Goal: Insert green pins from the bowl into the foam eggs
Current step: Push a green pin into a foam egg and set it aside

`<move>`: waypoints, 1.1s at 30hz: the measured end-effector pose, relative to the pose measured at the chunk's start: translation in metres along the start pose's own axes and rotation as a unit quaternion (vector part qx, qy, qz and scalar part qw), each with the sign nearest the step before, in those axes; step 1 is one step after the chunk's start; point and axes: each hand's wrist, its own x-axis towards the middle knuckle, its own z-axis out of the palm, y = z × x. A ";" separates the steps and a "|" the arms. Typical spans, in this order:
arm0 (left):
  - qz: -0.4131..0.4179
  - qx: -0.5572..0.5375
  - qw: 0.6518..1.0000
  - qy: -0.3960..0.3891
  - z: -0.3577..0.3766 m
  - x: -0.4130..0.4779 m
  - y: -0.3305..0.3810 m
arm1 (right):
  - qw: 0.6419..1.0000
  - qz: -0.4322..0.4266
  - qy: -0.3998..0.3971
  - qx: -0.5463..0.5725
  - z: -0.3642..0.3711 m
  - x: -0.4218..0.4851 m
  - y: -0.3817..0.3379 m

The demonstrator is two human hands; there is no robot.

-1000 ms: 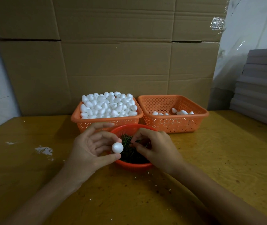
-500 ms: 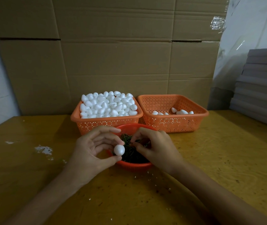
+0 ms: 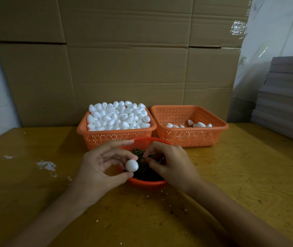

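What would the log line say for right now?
left hand: holds white foam egg | right hand: pinching in red bowl of green pins

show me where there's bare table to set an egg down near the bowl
Free: the table right of the red bowl, before the near-empty basket; also left, past the white flecks. Crowded: between both hands, bowl and full basket.

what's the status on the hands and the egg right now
Left hand pinching egg. Right hand fingertips in bowl, picking at pins. Nothing in the way.
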 end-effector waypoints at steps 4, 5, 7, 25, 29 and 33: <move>-0.002 0.007 1.000 0.002 0.000 0.000 0.002 | 1.000 0.002 0.000 -0.004 0.000 0.000 0.000; -0.003 0.012 1.000 0.004 0.000 0.000 0.003 | 1.000 0.005 0.001 -0.003 -0.001 0.000 0.000; -0.006 0.017 1.000 0.008 0.000 0.000 0.005 | 1.000 0.008 0.002 -0.003 -0.001 0.000 0.000; -0.058 -0.054 0.997 0.019 0.000 0.000 0.009 | 1.000 0.011 -0.004 -0.005 0.000 0.000 0.001; -0.071 -0.085 0.994 0.024 -0.001 0.001 0.007 | 1.000 0.012 -0.006 -0.004 0.000 0.000 0.001; -0.091 -0.105 0.990 0.033 -0.003 0.001 0.007 | 1.000 0.010 -0.006 -0.008 0.000 0.000 0.001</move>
